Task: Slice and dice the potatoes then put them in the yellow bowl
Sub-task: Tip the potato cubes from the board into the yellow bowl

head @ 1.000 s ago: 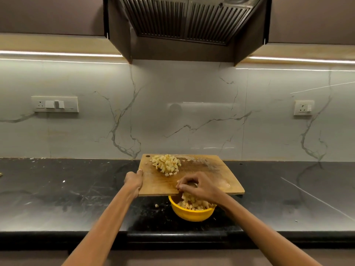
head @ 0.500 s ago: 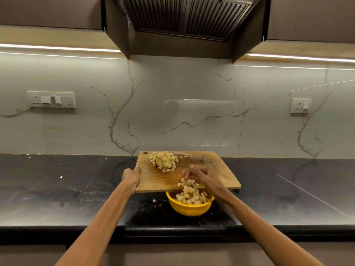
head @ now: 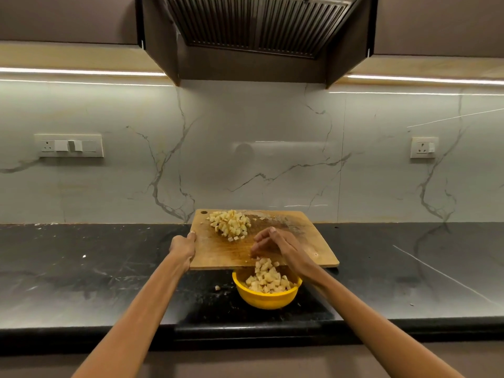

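Left hand (head: 183,248) grips the left edge of the wooden cutting board (head: 305,241), fingers curled round the edge, thumb on top — the board's near edge overhangs the yellow bowl (head: 266,298). Right hand (head: 275,245) is over the board's near edge, fingers loosely bent and apart, holding nothing that I can see; it sits edge-on just above the bowl. A pile of diced potato (head: 231,224) lies on the far left part of the board, near the hanging hole. More potato cubes (head: 266,276) fill the bowl in a heap, the top ones level with the board's edge right beside the right hand's fingers. Bowl stands on the black countertop (head: 81,268), near the front edge. One stray cube (head: 217,288) lies on the counter just left of the bowl. Marble backsplash behind, a switch panel (head: 69,145) on the left, a socket (head: 423,147) on the right, range hood (head: 261,25) overhead.
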The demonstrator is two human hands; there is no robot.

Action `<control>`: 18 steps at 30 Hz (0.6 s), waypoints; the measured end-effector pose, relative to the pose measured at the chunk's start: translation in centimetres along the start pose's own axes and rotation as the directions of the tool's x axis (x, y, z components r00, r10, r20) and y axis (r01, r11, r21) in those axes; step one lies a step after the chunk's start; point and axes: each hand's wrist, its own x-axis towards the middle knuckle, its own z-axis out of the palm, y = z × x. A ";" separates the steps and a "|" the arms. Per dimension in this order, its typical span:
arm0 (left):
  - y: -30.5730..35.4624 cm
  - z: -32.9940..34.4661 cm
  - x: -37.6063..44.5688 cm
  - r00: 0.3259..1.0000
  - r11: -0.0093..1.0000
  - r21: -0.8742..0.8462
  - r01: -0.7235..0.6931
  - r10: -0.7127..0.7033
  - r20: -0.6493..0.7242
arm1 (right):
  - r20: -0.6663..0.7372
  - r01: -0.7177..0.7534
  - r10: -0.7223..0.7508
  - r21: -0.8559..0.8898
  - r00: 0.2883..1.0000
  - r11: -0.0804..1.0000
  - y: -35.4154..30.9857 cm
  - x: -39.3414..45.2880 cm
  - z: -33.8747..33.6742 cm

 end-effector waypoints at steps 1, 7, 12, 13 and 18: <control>0.1 0.0 0.1 1.000 1.000 -0.007 -0.001 0.001 -0.003 | 0.027 0.004 -0.003 -0.060 1.000 0.998 0.0 0.1 0.2; 0.2 0.0 0.7 1.000 1.000 -0.028 -0.002 0.002 -0.010 | 0.163 0.062 -0.045 -0.102 0.986 0.993 -0.5 -0.5 -0.7; 0.1 -0.2 0.9 1.000 0.999 -0.048 0.015 -0.016 -0.019 | 0.424 0.103 0.164 -0.540 0.891 0.835 -0.9 -1.0 -1.9; 0.1 -0.3 0.9 1.000 0.998 -0.053 0.020 -0.021 -0.015 | 0.408 0.119 0.170 -0.592 0.897 0.797 -0.9 -0.9 -1.9; 0.2 -0.6 0.6 1.000 0.998 -0.065 0.016 -0.017 -0.016 | 0.418 0.105 0.200 -0.601 0.886 0.792 -2.1 -0.9 -2.4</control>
